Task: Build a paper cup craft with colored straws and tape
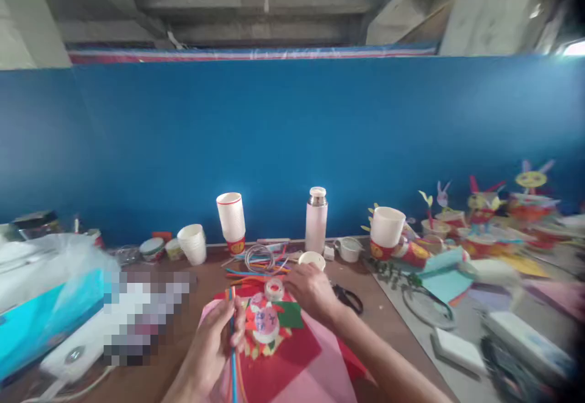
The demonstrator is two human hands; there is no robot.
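Closed around a small bunch of thin blue and orange craft stems (pixel 234 366), my left hand (pixel 214 333) is at the left edge of a stack of pink and red paper (pixel 292 369). My right hand (pixel 313 293) reaches over the far side of the paper, back upward, its fingers blurred and partly hidden. Just beyond it stands a white paper cup (pixel 312 259). To its left is a roll of clear tape (pixel 274 290), with loose coloured stems (pixel 256 269) behind. A paper animal face (pixel 265 322) lies on the red paper by a green paper piece (pixel 290 315).
Black-handled scissors (pixel 350 299) lie right of my right hand. Along the blue partition stand stacked cups (pixel 231 220), a pink thermos (pixel 316 220) and a large white cup (pixel 387 229). Paper crafts (pixel 487 208) crowd the right. A white power strip (pixel 86 336) lies left.
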